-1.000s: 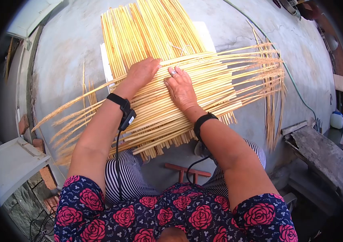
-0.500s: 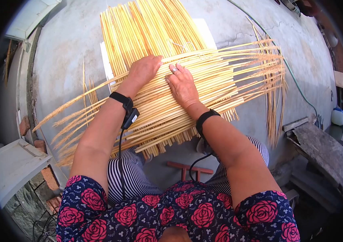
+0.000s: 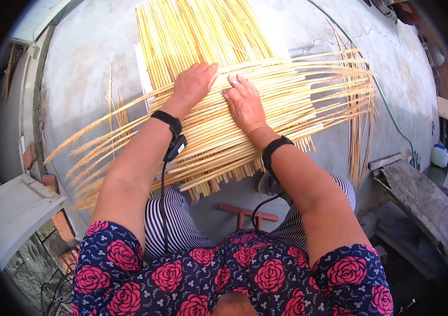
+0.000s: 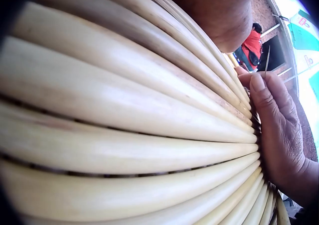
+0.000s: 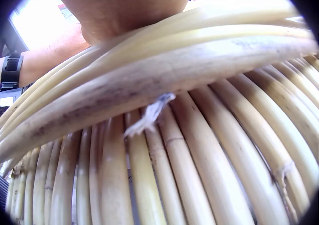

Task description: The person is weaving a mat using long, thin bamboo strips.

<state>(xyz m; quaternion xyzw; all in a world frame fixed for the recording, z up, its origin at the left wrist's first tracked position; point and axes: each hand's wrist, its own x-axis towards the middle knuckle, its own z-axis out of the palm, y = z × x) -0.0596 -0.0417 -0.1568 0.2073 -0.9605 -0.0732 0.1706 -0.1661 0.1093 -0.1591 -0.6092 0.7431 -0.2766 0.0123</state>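
Note:
A mat of straight pale yellow reeds (image 3: 197,39) spreads in front of me, and a crosswise bundle of reeds (image 3: 208,118) with feathery heads lies over its near part. My left hand (image 3: 195,84) grips the far edge of this bundle, fingers curled over and tips hidden. Right beside it, my right hand (image 3: 246,104), wearing a ring, rests palm down on the bundle. In the left wrist view a thin needle (image 4: 267,60) stands up between the right thumb and a finger. A white thread knot (image 5: 152,115) shows under the bundle's edge in the right wrist view.
More loose reeds (image 3: 358,131) lie on the grey floor at right, near a green hose (image 3: 390,108). A weathered board (image 3: 419,197) is at lower right, a white panel (image 3: 21,216) at lower left. A red frame (image 3: 247,213) stands between the knees.
The view has shifted slightly, so hands and reeds appear a little farther right and up. Both hands keep their places on the bundle.

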